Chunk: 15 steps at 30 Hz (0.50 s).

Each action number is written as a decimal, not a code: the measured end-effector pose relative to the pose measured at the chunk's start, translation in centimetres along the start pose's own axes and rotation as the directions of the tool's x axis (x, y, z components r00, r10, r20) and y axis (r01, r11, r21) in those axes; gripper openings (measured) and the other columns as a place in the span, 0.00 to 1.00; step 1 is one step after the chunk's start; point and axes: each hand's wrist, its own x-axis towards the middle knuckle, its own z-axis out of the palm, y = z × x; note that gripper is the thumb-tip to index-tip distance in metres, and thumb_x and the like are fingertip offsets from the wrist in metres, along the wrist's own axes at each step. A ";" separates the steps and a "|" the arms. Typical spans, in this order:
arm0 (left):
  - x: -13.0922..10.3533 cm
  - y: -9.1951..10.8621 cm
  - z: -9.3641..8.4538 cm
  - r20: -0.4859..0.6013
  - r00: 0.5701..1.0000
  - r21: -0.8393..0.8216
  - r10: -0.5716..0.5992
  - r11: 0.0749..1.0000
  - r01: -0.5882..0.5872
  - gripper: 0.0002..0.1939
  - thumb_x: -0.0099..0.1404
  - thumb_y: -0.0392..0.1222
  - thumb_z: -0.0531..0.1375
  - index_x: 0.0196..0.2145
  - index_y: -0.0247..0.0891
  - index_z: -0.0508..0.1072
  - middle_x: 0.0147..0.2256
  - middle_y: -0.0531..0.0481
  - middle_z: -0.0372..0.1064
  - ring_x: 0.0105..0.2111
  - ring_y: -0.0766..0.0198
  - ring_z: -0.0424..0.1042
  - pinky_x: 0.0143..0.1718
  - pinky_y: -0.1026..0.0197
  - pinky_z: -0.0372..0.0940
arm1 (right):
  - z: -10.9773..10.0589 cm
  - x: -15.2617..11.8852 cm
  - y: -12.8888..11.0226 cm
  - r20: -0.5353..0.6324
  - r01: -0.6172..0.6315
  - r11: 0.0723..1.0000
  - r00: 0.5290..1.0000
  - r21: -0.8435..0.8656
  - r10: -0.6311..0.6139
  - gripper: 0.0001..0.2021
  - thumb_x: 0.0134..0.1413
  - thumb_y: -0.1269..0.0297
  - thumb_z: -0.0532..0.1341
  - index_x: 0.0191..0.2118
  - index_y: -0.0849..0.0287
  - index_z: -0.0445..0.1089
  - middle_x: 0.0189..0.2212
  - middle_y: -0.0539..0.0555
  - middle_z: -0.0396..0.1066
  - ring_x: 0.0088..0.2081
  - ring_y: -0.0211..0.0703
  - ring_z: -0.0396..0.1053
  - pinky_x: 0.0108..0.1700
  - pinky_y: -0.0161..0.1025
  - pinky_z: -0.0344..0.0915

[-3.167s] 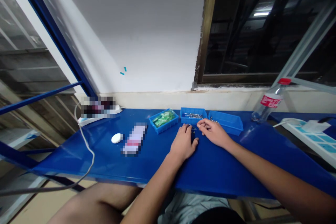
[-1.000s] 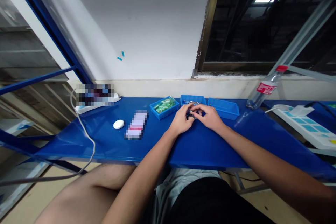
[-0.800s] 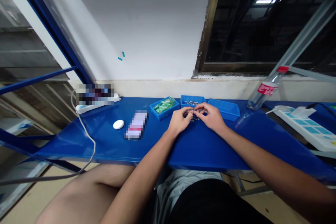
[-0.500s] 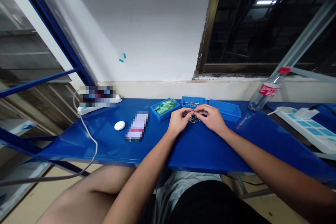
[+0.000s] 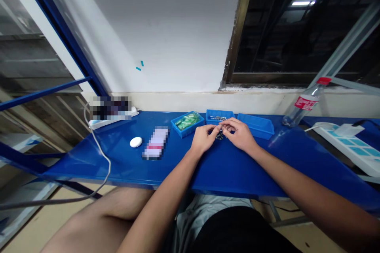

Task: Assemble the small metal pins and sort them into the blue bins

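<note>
Hands (image 5: 204, 139) have drawn together, well inside table edge (image 5: 225, 193).

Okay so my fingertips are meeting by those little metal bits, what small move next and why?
I'd probably turn your left hand slightly outward, with the right hand steady. The fingertips meet beside the small metal parts on the blue table and hide whatever may be pinched between them, so a clearer view seems worthwhile.
</note>
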 end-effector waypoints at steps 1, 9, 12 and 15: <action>0.0 0.0 0.0 0.013 1.000 -0.001 0.006 1.000 -0.006 0.22 0.75 0.56 0.56 0.46 0.39 0.84 0.41 0.51 0.83 0.39 0.58 0.80 0.41 0.63 0.71 | 0.0 0.0 -0.1 0.003 -0.004 1.000 1.000 0.020 0.004 0.07 0.60 0.64 0.63 0.42 0.54 0.78 0.38 0.55 0.75 0.34 0.45 0.74 0.37 0.43 0.75; 0.4 -1.0 0.3 0.000 1.000 -0.014 0.005 1.000 -0.005 0.13 0.72 0.46 0.62 0.47 0.39 0.83 0.46 0.47 0.83 0.45 0.55 0.82 0.48 0.60 0.73 | 0.1 -0.2 -0.3 0.033 -0.001 0.999 0.999 0.047 0.000 0.05 0.62 0.63 0.63 0.40 0.55 0.77 0.41 0.56 0.77 0.40 0.47 0.76 0.41 0.44 0.76; 0.5 -1.4 0.4 -0.008 1.000 -0.022 0.003 1.000 -0.004 0.10 0.69 0.38 0.64 0.46 0.38 0.83 0.42 0.48 0.83 0.42 0.57 0.83 0.47 0.60 0.74 | 0.3 -0.2 0.1 0.036 -0.098 0.986 0.995 0.137 0.094 0.07 0.63 0.61 0.63 0.42 0.55 0.76 0.41 0.56 0.78 0.40 0.48 0.77 0.42 0.44 0.77; 0.5 -1.6 0.5 0.000 1.000 -0.004 0.025 1.000 -0.025 0.10 0.67 0.34 0.65 0.44 0.38 0.83 0.40 0.48 0.84 0.39 0.59 0.83 0.46 0.60 0.75 | 0.5 -0.2 0.6 0.060 -0.173 0.971 0.984 0.164 0.165 0.09 0.60 0.58 0.66 0.42 0.56 0.75 0.38 0.56 0.78 0.38 0.47 0.77 0.39 0.43 0.77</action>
